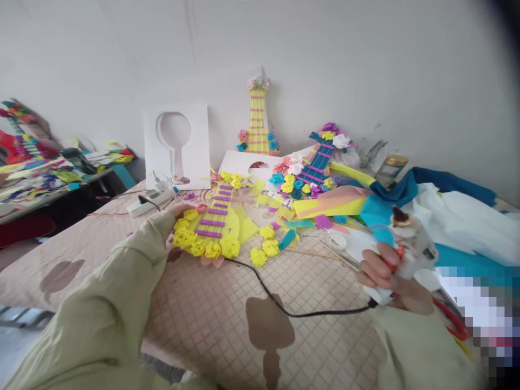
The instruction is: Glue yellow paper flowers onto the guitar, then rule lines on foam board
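Observation:
My right hand is closed around a white hot glue gun with its nozzle pointing up; a black cord trails from it across the bed. My left hand, mostly hidden by a pale green sleeve, rests on the left edge of a yellow foam guitar with purple frets and yellow foam roses round its body. Its fingers are barely visible. Loose yellow roses lie just right of the guitar.
A beige quilted bedcover lies under everything. Two more decorated guitars and white cut-out boards lean at the wall. Foam sheets, wooden sticks, a jar, a power strip and a cluttered side table surround them.

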Demonstrator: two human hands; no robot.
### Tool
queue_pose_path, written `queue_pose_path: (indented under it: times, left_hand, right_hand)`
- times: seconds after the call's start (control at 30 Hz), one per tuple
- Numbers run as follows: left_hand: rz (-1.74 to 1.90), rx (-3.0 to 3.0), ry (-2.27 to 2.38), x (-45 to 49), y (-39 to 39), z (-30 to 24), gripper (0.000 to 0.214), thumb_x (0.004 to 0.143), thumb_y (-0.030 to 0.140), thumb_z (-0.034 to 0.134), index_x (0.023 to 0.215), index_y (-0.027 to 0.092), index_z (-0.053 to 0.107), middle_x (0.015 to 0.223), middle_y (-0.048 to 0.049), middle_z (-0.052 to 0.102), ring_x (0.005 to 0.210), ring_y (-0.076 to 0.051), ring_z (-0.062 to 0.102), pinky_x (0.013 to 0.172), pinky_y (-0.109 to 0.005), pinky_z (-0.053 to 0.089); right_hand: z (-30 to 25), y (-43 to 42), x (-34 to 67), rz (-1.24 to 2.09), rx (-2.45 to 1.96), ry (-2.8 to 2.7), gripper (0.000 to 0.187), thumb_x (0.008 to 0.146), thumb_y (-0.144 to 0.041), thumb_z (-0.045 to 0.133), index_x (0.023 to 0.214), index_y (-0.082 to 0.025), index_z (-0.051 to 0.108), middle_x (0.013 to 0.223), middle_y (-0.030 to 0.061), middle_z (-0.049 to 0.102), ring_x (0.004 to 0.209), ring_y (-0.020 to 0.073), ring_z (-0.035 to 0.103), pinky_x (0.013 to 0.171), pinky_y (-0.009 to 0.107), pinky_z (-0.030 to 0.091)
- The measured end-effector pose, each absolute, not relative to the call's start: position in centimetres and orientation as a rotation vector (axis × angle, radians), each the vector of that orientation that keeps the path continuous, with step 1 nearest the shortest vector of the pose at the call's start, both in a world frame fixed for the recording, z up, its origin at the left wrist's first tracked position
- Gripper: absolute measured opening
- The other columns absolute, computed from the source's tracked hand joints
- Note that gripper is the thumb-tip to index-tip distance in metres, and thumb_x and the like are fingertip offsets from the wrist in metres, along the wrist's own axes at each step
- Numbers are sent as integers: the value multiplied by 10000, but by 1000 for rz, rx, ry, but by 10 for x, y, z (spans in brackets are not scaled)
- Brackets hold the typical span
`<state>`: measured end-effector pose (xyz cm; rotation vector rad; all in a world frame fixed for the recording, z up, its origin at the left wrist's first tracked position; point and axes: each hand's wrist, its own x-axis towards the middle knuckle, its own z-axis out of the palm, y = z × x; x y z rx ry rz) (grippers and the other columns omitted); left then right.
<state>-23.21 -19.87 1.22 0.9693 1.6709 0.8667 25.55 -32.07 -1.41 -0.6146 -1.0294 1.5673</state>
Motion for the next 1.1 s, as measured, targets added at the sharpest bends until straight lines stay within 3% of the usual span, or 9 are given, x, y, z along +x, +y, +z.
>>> queue_pose_path:
  times: [0.13,0.27,0.33,0.47,0.57,0.73,0.9,1.1]
  left_hand:
    - [826,1032,1758,-257,-195,11,359,493,384,636,770,156,627,934,-133,665,876,-308,608,626,-359,518]
    - [1043,1149,1908,-255,-203,27,347,572,387,593,849,178,587,1097,-80,604,1086,-275,488,805,-349,461]
    - [1114,1356,1897,-230,-218,35,326,591,373,586,858,187,591,1077,-49,606,1098,-255,466,870,-328,414]
    - [823,2058,1540,-154,-259,35,263,645,416,565,782,210,652,833,-45,652,846,-252,563,838,-374,397]
    - [684,2285,1433,-115,-280,18,256,607,408,631,784,232,683,808,-73,652,879,-316,532,889,-454,308]
    - [577,2336,1486,-122,-280,-14,476,412,302,763,870,204,681,943,-114,618,981,-410,459,917,-520,215]
    - [544,2284,1493,-141,-273,-23,452,494,274,720,936,206,658,1040,-123,586,1046,-409,446,914,-500,249]
    - [634,2076,1582,-141,-273,-13,454,494,294,707,934,192,659,1034,-126,608,1008,-370,494,911,-478,289]
  right_hand:
    - [12,-339,235,1581,-613,-733,430,421,-109,805,609,-229,437,544,-60,373,401,63,338,401,171,394]
    - [29,-350,218,1544,-671,-604,405,466,-172,816,655,-215,461,605,-45,406,451,63,373,462,175,433]
    - [25,-346,214,1521,-701,-660,356,490,-227,805,670,-218,499,625,-33,437,460,74,404,459,200,437]
    - [10,-334,211,1501,-746,-779,265,544,-287,776,706,-234,572,670,-12,502,473,89,447,487,239,448]
    - [4,-330,208,1488,-744,-815,180,600,-281,728,711,-238,592,700,2,525,496,99,464,520,259,452]
    - [7,-332,206,1469,-715,-765,119,643,-227,674,731,-228,592,722,3,518,507,95,445,533,257,438]
    - [12,-336,204,1478,-689,-682,96,667,-199,644,737,-217,581,718,-3,500,511,84,415,530,235,422]
    - [15,-338,203,1494,-687,-724,104,670,-207,648,743,-215,575,733,-8,503,509,71,415,542,226,414]
